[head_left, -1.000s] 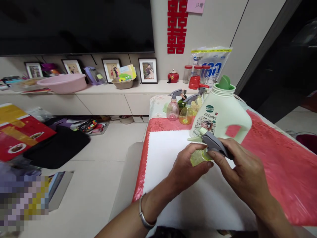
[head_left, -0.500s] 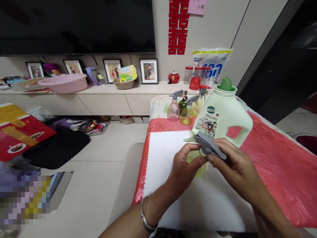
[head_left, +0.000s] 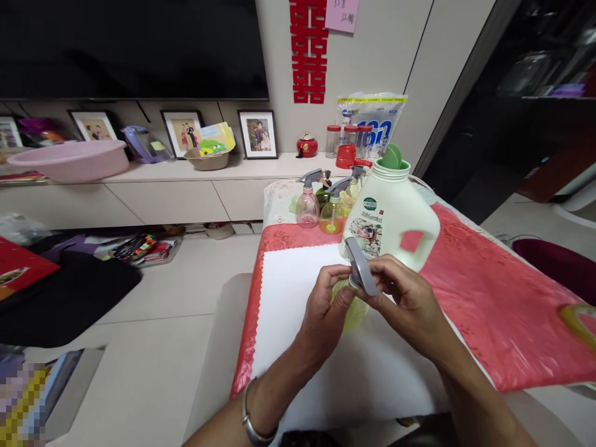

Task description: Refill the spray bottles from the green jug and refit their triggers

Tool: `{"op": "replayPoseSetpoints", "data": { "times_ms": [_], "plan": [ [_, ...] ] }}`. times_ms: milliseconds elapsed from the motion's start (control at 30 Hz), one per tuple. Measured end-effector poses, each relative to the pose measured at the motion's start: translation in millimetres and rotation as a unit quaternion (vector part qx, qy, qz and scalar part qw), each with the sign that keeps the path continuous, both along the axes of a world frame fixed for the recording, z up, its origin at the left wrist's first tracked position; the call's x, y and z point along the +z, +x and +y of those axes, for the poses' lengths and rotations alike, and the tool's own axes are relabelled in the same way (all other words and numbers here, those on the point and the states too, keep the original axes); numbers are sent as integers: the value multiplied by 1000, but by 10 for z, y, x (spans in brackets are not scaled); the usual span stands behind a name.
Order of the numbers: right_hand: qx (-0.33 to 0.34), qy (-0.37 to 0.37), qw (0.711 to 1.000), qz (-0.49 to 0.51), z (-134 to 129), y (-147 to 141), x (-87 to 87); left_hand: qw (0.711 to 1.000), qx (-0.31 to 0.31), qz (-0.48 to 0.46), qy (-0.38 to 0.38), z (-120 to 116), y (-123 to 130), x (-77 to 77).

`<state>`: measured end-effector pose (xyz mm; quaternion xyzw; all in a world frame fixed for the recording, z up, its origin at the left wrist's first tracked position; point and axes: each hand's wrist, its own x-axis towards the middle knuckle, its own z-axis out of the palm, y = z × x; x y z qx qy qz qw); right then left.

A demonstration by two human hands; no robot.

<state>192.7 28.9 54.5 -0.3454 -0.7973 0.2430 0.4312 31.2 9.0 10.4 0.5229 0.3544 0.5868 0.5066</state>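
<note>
My left hand (head_left: pixel 328 304) is closed around the neck and upper body of a clear yellow-green spray bottle (head_left: pixel 354 315), over a white mat (head_left: pixel 298 304). On top of the bottle sits a grey trigger spray head (head_left: pixel 361 267), its nozzle pointing away from me. The fingers of my right hand (head_left: pixel 403 295) pinch the spray head at its collar and back. Just behind my hands stands a large pale green jug (head_left: pixel 391 205) with a green piece in its open mouth. My fingers hide part of the collar and the trigger.
Behind the mat, a pink spray bottle (head_left: pixel 307 208) and an orange-tinted one (head_left: pixel 331 214) stand near other bottles. Red plastic (head_left: pixel 484 298) covers the table. A tape roll (head_left: pixel 580 323) lies at right. Along the wall runs a cabinet (head_left: pixel 177 202) bearing frames, jars and a pink basin (head_left: pixel 74 161).
The spray head has turned on the bottle, from slanting rightward to pointing more toward and away from me. The whole view has shifted to the right.
</note>
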Motion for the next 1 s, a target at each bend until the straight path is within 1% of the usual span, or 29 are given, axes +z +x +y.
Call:
{"op": "replayPoseSetpoints", "data": {
  "times_ms": [167, 367, 567, 700, 833, 933, 1000],
  "plan": [
    [25, -7, 999, -20, -17, 23, 20, 1000, -12, -8, -6, -11, -8, 5],
    [12, -6, 1000, 9, -1, 17, -57, 999, -29, -18, -17, -16, -31, 28],
    [13, -37, 999, 26, 5, 14, -68, 1000, -25, -6, -1, -30, -40, 77],
    [2, -29, 999, 19, -4, -11, -69, 1000, 5, 15, -6, -30, 29, 152],
    [-11, -24, 999, 18, -26, -35, -78, 998, 47, -1, -34, 2, 103, 208],
    [9, -54, 998, 19, -26, -8, -82, 997, 63, -13, -34, 23, 110, 215],
    [36, -91, 995, 19, -11, 32, -79, 997, 70, -9, -21, 26, 93, 204]
  ]
}}
